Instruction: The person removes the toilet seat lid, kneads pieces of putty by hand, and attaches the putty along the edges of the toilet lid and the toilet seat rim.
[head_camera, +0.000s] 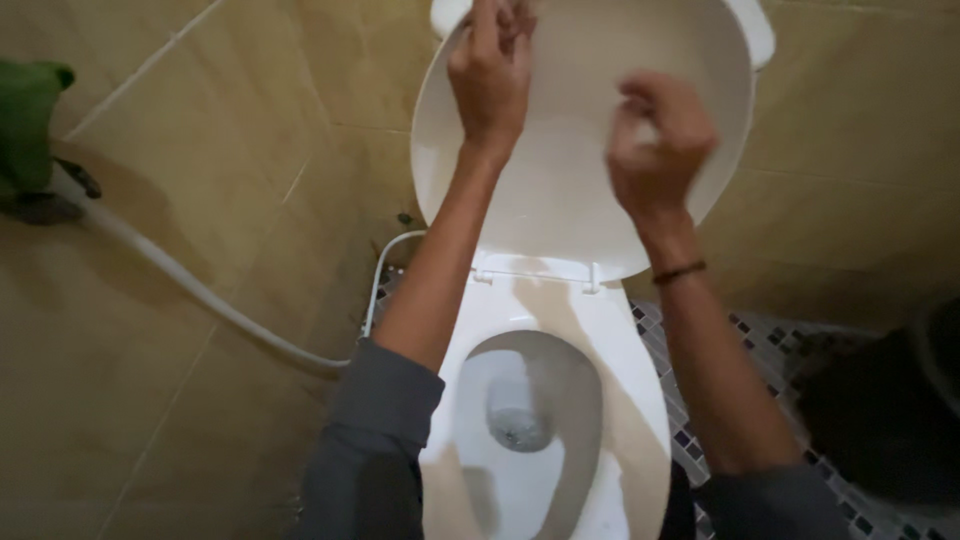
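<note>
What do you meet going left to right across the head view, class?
Green object → white flexible hose → left hand on the raised white toilet lid → right hand → dark mosaic floor tiles.

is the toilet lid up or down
Up. The lid stands raised above the open bowl, hinged at the back, with the left hand at its top edge.

The light is dim and warm, giving the tiled wall (230, 330) a yellow-brown cast. The white raised lid (570, 190) is the brightest area, with soft glare near its far rim. Both arms throw grey shadows onto the bowl (600, 330). The right hand (655, 150) is smeared by motion blur. The near right corner falls into murky darkness.
</note>
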